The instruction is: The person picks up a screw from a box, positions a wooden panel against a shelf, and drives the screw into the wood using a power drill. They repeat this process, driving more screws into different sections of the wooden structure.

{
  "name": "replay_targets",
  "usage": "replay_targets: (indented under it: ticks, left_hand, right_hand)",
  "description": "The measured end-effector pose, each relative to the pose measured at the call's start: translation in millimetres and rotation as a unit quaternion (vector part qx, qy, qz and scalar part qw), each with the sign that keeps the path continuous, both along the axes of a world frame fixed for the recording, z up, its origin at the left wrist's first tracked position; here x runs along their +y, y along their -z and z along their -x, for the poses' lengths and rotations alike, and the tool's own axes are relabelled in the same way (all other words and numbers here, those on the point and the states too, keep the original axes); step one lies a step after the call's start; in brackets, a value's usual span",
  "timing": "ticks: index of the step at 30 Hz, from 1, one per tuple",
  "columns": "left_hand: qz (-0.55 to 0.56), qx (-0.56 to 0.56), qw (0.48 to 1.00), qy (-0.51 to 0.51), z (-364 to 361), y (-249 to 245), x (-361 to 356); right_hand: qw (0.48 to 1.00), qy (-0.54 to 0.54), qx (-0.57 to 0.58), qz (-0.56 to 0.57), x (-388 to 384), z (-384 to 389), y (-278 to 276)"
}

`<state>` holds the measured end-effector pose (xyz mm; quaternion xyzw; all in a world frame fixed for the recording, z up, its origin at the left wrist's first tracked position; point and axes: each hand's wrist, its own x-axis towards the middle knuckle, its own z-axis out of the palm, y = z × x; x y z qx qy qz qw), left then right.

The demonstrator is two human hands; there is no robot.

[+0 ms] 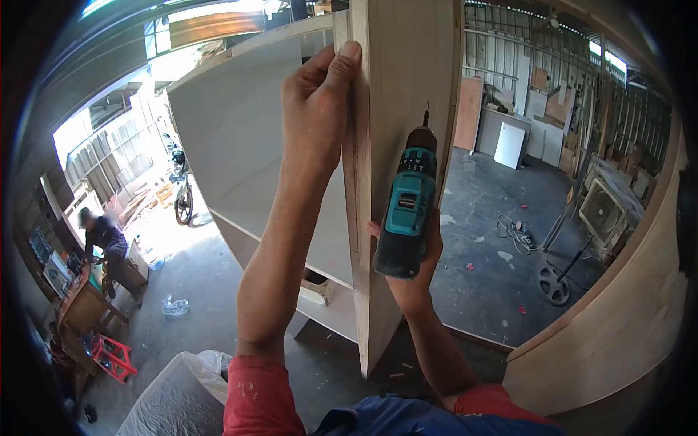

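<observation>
A teal and black cordless drill (pixel 413 203) is gripped in my right hand (pixel 414 291), its thin bit pointing up and away from me. Behind the drill stands a pale wooden panel (pixel 407 43), upright, with its narrow edge toward me. My left hand (pixel 320 102) is closed at the upper part of that edge, pinching a wooden strip (pixel 350 174) that runs down along it, thumb on the near side. The left fingertips are partly hidden behind the wood. White-faced panelling (pixel 240 131) of the same cabinet-like piece extends to the left.
A curved wooden board (pixel 603 349) borders the right side. On the floor beyond lie a coiled cable (pixel 515 231) and a wheeled frame (pixel 554 287). To the left, a person (pixel 109 243) sits near a wooden table (pixel 76 298) and a red stool (pixel 115 357). A motorbike (pixel 182 189) stands outside.
</observation>
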<state>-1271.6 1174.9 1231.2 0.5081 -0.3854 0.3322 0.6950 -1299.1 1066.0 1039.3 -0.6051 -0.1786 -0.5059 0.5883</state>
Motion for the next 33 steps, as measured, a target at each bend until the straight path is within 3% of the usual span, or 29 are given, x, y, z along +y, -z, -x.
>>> replay_targets:
  ticks: [3,7,10,12,18,28,30,33]
  left_hand:
    - [0.009,-0.004,1.0,-0.019,-3,-1,-1]
    - [0.012,-0.005,0.999,-0.043,-2,1,-4]
    - [0.026,-0.009,0.991,-0.128,-4,6,-8]
    - [0.06,0.02,0.997,-0.037,-7,5,-9]
    - [0.11,0.05,0.993,0.011,8,0,-18]
    - [0.009,-0.026,0.997,-0.077,0,5,-13]
    - [-0.006,-0.059,0.983,-0.172,1,4,-15]
    - [0.003,-0.061,0.988,-0.143,1,3,-14]
  right_hand:
    - [0.997,-0.074,0.003,-0.023,0,0,-2]
    - [0.998,-0.058,0.003,-0.007,1,-5,-1]
    - [1.0,-0.019,0.001,0.009,3,6,-12]
    - [0.991,0.106,-0.024,0.081,0,12,-21]
    - [0.995,0.07,-0.005,0.069,-2,7,-14]
    - [0.996,0.059,0.006,0.063,2,12,-17]
    - [0.996,0.059,0.006,0.062,2,13,-18]
    - [0.996,0.069,0.011,0.06,2,9,-12]
